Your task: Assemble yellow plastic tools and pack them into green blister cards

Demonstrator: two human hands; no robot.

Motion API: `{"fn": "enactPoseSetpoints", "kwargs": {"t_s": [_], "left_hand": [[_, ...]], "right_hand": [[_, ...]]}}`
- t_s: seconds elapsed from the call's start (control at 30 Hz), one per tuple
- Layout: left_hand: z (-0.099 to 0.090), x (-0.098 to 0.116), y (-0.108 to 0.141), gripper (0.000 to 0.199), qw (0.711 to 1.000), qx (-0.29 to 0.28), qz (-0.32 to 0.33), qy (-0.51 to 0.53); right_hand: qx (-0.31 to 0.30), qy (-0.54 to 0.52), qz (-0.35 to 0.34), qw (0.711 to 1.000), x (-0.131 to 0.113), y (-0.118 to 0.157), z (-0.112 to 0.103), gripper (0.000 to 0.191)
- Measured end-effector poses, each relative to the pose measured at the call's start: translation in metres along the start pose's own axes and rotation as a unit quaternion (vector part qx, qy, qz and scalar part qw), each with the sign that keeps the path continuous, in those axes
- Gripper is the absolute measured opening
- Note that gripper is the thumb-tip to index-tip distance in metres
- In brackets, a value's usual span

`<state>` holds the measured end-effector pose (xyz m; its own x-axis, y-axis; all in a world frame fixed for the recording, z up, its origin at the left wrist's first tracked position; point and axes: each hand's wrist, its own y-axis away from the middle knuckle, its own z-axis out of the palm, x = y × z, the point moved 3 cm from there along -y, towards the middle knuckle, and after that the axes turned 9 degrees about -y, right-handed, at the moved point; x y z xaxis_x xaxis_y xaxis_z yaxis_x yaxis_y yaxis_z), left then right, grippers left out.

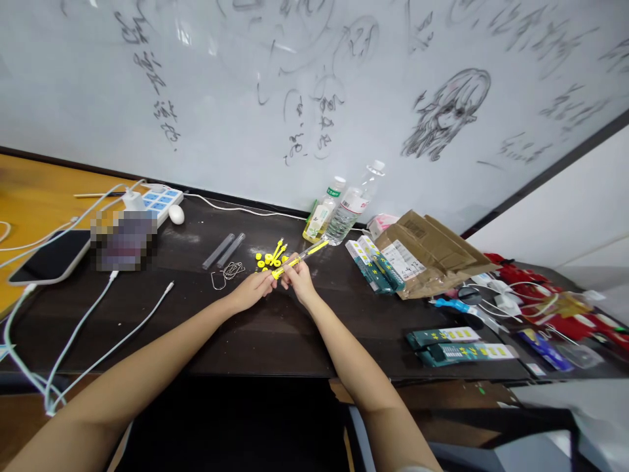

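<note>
Mid-frame, the tube (314, 250) is clear, glossy plastic, the small parts (268, 259) smooth plastic and the wire (234, 267) thin metal, while the bag (435, 246) at centre right is creased, matt paper and the whiteboard (221, 131) across the top glossy.

Looks like office: scribbled whiteboard (221, 98), dark desk (275, 337), power strip (164, 200).

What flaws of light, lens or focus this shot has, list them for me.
Head view: pale glare spots on the whiteboard; head view: the water bottle leans, probably wide-lens distortion; head view: blocky pixelation obscures a device beside the power strip; head view: yellow pieces near the left hand lack fine detail.
</note>
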<state>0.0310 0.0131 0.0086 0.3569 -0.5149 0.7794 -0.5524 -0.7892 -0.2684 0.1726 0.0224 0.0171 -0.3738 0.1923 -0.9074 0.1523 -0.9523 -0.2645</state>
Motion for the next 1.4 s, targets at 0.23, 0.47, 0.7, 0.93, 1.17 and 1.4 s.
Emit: {"fn": "enactPoseSetpoints", "kwargs": {"t_s": [0.23, 0.47, 0.7, 0.93, 1.17, 1.4], "left_hand": [[0.000, -0.001, -0.001, 0.038, 0.999, 0.007, -0.025, 0.028], [-0.004, 0.003, 0.000, 0.036, 1.000, 0.018, -0.006, -0.016], [-0.008, 0.003, 0.000, 0.031, 0.994, 0.064, -0.074, -0.054], [-0.013, 0.001, 0.001, 0.032, 0.988, 0.092, -0.091, -0.088], [-0.013, -0.006, -0.003, 0.041, 0.996, 0.059, -0.044, -0.055], [-0.015, -0.007, -0.007, 0.042, 0.995, 0.092, -0.039, 0.027]], "right_hand": [[-0.002, 0.009, 0.023, 1.000, 0.005, -0.003, -0.005, 0.031], [-0.002, -0.003, 0.000, 1.000, 0.002, -0.002, 0.001, 0.028], [0.024, 0.030, 0.036, 0.999, 0.003, -0.002, 0.001, 0.027], [-0.018, 0.098, 0.065, 0.993, 0.015, 0.001, 0.009, 0.035], [-0.062, 0.096, 0.081, 0.990, 0.015, 0.002, 0.009, 0.036], [-0.059, 0.016, 0.084, 0.995, 0.006, -0.001, 0.005, 0.031]]}}
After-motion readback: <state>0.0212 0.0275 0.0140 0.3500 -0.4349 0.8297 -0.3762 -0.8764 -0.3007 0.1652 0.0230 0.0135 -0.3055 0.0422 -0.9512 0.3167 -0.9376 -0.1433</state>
